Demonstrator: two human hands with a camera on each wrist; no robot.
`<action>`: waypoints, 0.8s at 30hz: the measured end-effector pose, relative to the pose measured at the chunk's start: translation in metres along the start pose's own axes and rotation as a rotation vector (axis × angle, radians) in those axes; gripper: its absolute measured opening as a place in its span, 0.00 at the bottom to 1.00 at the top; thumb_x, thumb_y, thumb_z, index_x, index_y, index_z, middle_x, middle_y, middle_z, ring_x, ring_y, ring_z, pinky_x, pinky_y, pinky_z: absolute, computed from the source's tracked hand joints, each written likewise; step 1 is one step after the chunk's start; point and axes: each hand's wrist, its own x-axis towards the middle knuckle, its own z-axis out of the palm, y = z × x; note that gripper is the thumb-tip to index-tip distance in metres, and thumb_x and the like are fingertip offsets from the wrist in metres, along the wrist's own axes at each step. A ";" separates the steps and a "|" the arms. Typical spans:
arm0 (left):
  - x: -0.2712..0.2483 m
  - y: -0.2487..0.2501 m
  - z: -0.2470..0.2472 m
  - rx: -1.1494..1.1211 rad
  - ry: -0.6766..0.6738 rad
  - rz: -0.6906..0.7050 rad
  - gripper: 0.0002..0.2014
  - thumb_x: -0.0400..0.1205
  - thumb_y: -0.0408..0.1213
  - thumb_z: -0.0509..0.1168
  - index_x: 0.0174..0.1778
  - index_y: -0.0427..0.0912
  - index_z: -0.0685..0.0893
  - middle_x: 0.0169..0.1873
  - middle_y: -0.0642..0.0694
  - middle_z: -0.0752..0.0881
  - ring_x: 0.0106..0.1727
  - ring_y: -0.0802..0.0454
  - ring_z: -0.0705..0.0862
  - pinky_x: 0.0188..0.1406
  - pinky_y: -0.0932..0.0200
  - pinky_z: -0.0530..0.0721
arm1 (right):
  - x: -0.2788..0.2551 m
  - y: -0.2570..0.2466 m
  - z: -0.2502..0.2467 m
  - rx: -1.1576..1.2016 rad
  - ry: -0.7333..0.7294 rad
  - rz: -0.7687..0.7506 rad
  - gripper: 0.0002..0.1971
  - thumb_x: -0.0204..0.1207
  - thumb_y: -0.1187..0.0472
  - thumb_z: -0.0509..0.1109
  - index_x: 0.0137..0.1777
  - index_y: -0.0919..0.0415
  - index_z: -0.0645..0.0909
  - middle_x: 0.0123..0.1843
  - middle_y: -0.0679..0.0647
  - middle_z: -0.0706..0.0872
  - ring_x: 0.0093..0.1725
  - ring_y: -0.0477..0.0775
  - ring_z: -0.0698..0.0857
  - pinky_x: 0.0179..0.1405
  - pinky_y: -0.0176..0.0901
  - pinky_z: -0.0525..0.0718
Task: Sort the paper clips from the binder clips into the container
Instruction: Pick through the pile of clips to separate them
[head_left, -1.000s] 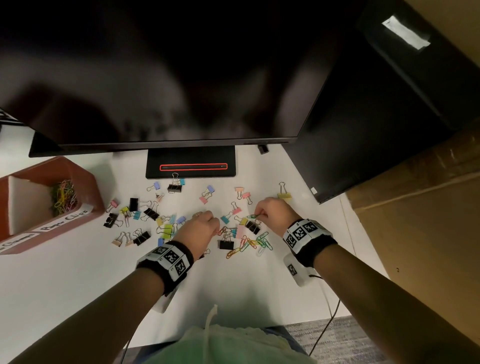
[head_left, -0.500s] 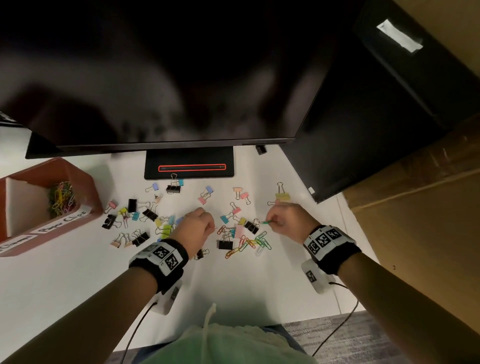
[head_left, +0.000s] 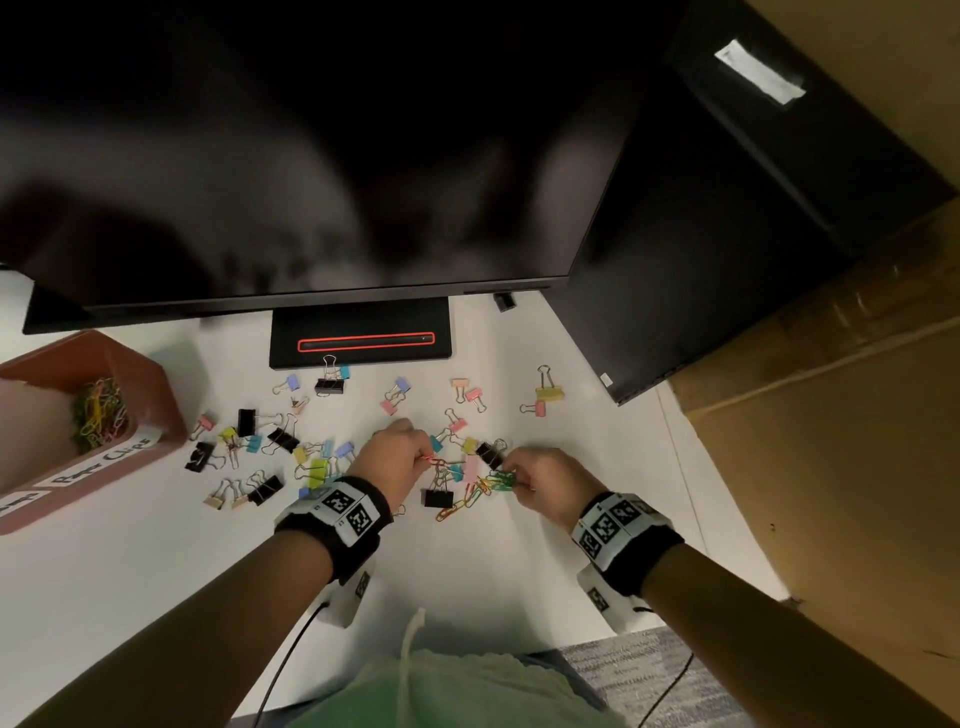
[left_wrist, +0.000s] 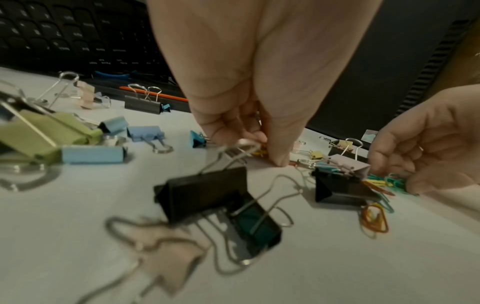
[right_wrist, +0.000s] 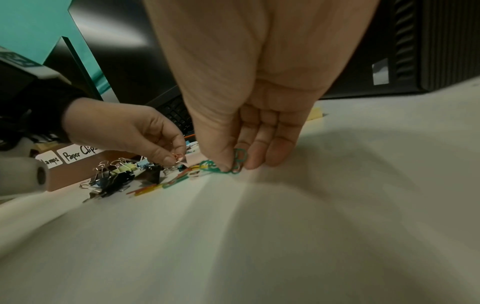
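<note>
Left of the monitor base (head_left: 359, 332), the red container (head_left: 156, 410) holds a tangle of coloured paper clips (head_left: 100, 410). Binder clips (head_left: 283, 439) lie scattered before the base. The left hand (head_left: 397, 460) pinches a red paper clip (right_wrist: 178, 157); right of it, the right hand (head_left: 545, 480) grips green paper clips (right_wrist: 237, 159). Bare white surface (head_left: 130, 577) stretches toward its near edge.

Coloured paper clips (head_left: 470, 493) lie in a loose heap at desk centre, mixed with black and pastel binder clips (head_left: 270, 441) that scatter out toward 9 and 12 o'clock. Red-brown container (head_left: 156, 410) sits at 9 o'clock, its labelled compartment holding sorted paper clips.
</note>
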 end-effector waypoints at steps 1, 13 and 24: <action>0.000 -0.001 -0.001 0.005 -0.001 0.004 0.08 0.80 0.32 0.64 0.52 0.37 0.84 0.49 0.42 0.80 0.48 0.46 0.82 0.53 0.57 0.80 | 0.002 -0.001 0.000 -0.009 0.010 -0.006 0.14 0.75 0.67 0.67 0.61 0.62 0.81 0.54 0.59 0.86 0.53 0.58 0.84 0.56 0.43 0.81; -0.002 -0.002 -0.007 0.020 -0.013 0.043 0.05 0.80 0.33 0.63 0.48 0.43 0.82 0.39 0.49 0.81 0.42 0.50 0.81 0.44 0.60 0.81 | 0.009 -0.014 -0.003 -0.102 -0.013 0.002 0.09 0.74 0.65 0.67 0.52 0.61 0.84 0.52 0.57 0.86 0.52 0.57 0.84 0.54 0.45 0.83; -0.037 -0.027 -0.077 -0.204 0.220 -0.018 0.04 0.79 0.33 0.66 0.46 0.45 0.84 0.45 0.52 0.85 0.41 0.56 0.83 0.41 0.61 0.83 | 0.008 -0.027 -0.006 -0.160 -0.004 -0.003 0.07 0.73 0.65 0.66 0.47 0.61 0.85 0.48 0.58 0.86 0.49 0.57 0.83 0.52 0.44 0.80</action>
